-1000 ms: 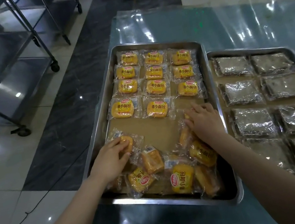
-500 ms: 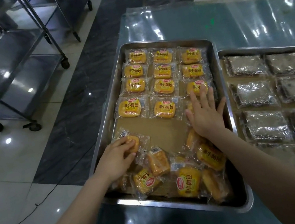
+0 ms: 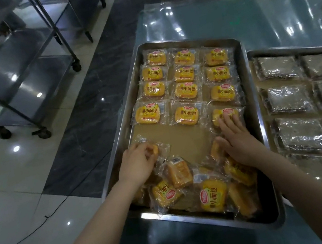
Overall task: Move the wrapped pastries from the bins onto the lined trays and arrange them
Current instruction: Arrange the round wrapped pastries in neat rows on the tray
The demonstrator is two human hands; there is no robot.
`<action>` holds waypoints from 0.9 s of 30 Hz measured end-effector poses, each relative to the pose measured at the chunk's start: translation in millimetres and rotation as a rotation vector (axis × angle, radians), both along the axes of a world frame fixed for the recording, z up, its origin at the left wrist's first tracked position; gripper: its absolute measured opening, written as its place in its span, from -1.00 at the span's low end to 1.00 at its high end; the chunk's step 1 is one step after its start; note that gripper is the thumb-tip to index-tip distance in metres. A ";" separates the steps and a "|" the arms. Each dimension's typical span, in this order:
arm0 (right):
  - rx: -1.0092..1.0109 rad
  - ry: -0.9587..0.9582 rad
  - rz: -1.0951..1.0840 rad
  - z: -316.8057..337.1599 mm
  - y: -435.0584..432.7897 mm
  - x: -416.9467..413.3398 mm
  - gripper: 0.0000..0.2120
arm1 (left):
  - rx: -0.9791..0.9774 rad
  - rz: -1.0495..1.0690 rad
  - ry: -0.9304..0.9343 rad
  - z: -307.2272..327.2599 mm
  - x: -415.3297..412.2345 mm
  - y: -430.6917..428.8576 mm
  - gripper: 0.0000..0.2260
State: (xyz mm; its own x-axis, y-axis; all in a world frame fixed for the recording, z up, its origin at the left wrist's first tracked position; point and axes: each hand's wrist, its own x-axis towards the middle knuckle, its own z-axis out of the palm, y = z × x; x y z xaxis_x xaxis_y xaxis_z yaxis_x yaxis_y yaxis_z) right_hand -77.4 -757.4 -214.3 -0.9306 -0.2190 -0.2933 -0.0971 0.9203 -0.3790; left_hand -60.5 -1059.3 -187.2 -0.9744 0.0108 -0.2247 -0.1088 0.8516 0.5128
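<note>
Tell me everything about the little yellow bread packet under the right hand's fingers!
The bread packet is a small golden bun sealed in clear, crinkly plastic with a yellow label, a red logo and dark characters. It lies flat, label up, on the brown paper liner, nearest of the right column's neat row in the metal tray, close to its right wall. The straight fingertips of the right hand rest on its near half, hiding part of the label.

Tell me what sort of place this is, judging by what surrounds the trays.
Probably a commercial bakery or food-packing room, not a home kitchen: big steel trays of individually wrapped pastries, a plastic-covered table, and wheeled stainless racks on a polished tile floor.
</note>
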 end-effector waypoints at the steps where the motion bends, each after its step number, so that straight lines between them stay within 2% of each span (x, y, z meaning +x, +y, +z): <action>1: 0.022 -0.005 0.007 0.3 -0.5 -1.8 -0.32 | -0.035 0.001 -0.022 -0.7 -2.2 4.4 -0.71; 6: -0.045 0.055 -0.065 13.1 -7.4 -8.1 -0.39 | -0.142 -0.055 -0.133 -3.1 -3.0 15.2 -0.35; 8: -0.096 0.126 -0.088 19.5 -9.8 -6.3 -0.45 | -0.253 -0.097 -0.083 -2.7 -1.3 17.0 -0.36; 10: -0.173 0.163 -0.125 25.5 -12.3 -2.7 -0.51 | -0.279 -0.101 0.047 -0.5 -1.2 18.1 -0.54; 13: -0.305 0.210 -0.184 38.7 -20.5 2.2 -0.59 | -0.001 0.041 0.171 16.2 -1.8 19.1 -0.78; 16: -0.426 0.221 -0.213 54.0 -37.1 6.1 -0.65 | 0.447 0.238 0.111 35.5 -1.8 25.0 -0.90; 18: -0.595 0.113 -0.224 64.3 -52.3 11.1 -0.66 | 0.747 0.334 0.007 43.9 1.7 29.9 -0.90; 21: -0.841 -0.175 -0.255 75.2 -74.1 16.6 -0.65 | 1.124 0.391 -0.155 53.4 7.2 35.6 -0.82; 24: -0.923 -0.275 -0.330 75.8 -86.1 20.7 -0.76 | 1.320 0.457 -0.246 56.1 11.9 34.5 -0.81; 27: -0.944 -0.246 -0.410 74.2 -88.3 21.2 -0.79 | 1.303 0.471 -0.277 52.5 17.2 26.3 -0.75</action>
State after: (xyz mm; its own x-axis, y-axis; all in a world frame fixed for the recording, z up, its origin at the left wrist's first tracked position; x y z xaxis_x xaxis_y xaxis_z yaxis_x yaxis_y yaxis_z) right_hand -56.2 -845.7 -140.1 -0.9230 -0.1388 -0.3589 0.3315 0.1871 -0.9247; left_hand -43.3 -1033.0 -134.6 -0.8715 0.0469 -0.4882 -0.4717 -0.3525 0.8082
